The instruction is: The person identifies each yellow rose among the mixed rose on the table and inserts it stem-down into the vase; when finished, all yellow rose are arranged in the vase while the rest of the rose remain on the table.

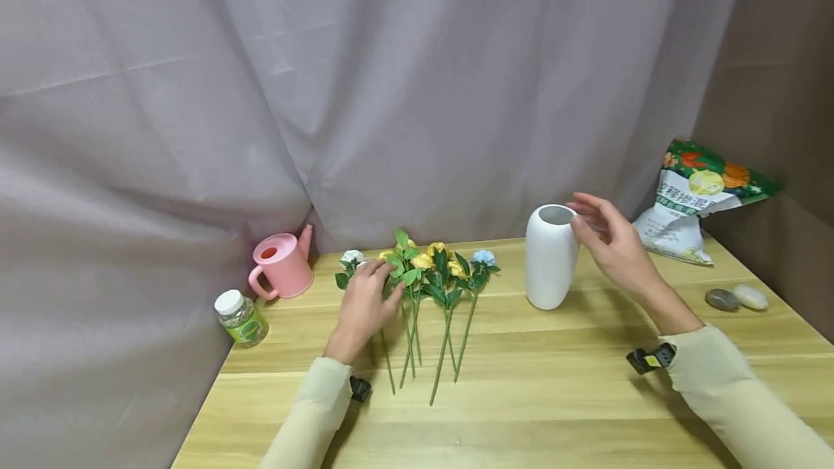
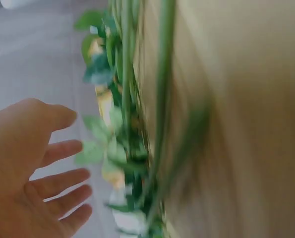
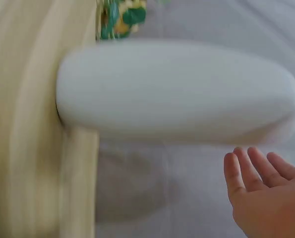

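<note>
Several artificial flowers lie on the wooden table in the head view, their green stems toward the person. They include yellow flowers (image 1: 422, 261), a white flower (image 1: 352, 256) and a blue flower (image 1: 484, 258). My left hand (image 1: 366, 302) hovers over the left end of the bunch, partly covering it, and the left wrist view shows its fingers (image 2: 63, 182) spread, holding nothing. A white vase (image 1: 549, 266) stands upright to the right of the flowers. Beside its rim is my right hand (image 1: 612, 244), with fingers extended; the right wrist view shows a small gap between them and the vase.
A pink watering can (image 1: 292, 275) and a white-lidded jar (image 1: 246, 327) with a green label stand at the left edge. On the right are a green and white bag (image 1: 680, 216), a dark stone (image 1: 722, 300) and a pale stone (image 1: 751, 297). Grey cloth (image 1: 417, 107) hangs behind.
</note>
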The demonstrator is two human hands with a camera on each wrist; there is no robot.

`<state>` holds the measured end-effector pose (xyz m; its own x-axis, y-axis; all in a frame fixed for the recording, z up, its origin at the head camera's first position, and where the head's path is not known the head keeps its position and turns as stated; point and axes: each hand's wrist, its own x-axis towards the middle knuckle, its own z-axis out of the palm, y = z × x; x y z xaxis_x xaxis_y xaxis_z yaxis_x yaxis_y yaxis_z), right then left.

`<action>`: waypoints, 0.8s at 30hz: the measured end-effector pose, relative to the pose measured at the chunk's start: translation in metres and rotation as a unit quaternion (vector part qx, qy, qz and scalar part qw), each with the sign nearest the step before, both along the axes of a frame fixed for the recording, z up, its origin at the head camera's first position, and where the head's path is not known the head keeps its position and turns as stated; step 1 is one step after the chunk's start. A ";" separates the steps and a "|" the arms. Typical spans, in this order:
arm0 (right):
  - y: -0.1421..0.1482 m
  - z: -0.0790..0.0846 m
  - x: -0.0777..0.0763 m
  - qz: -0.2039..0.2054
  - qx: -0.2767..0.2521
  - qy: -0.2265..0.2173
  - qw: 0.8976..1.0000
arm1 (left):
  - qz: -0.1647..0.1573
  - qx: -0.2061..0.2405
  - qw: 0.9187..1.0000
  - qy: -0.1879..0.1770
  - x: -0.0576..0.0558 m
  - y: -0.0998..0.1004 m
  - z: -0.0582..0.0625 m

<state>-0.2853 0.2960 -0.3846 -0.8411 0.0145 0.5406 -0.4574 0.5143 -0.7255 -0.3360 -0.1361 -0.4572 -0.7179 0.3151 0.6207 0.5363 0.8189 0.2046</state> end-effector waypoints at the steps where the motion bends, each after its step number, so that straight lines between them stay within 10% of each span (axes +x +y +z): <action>1: -0.005 0.000 -0.001 0.010 -0.006 -0.004 1.000 | -0.013 0.004 1.000 -0.015 0.002 0.004 0.001; 14: -0.017 -0.006 -0.001 -0.018 -0.032 -0.039 0.999 | -0.103 0.027 0.969 -0.224 0.021 0.066 -0.003; 24: -0.021 -0.016 -0.004 -0.017 -0.063 -0.014 0.998 | -0.029 0.043 0.967 -0.251 0.016 0.098 0.001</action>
<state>-0.2893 0.2754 -0.4008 -0.8542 0.1108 0.5080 -0.4187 0.4328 -0.7984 -0.3202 -0.0377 -0.4562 -0.9181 0.3266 0.2246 0.3964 0.7591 0.5163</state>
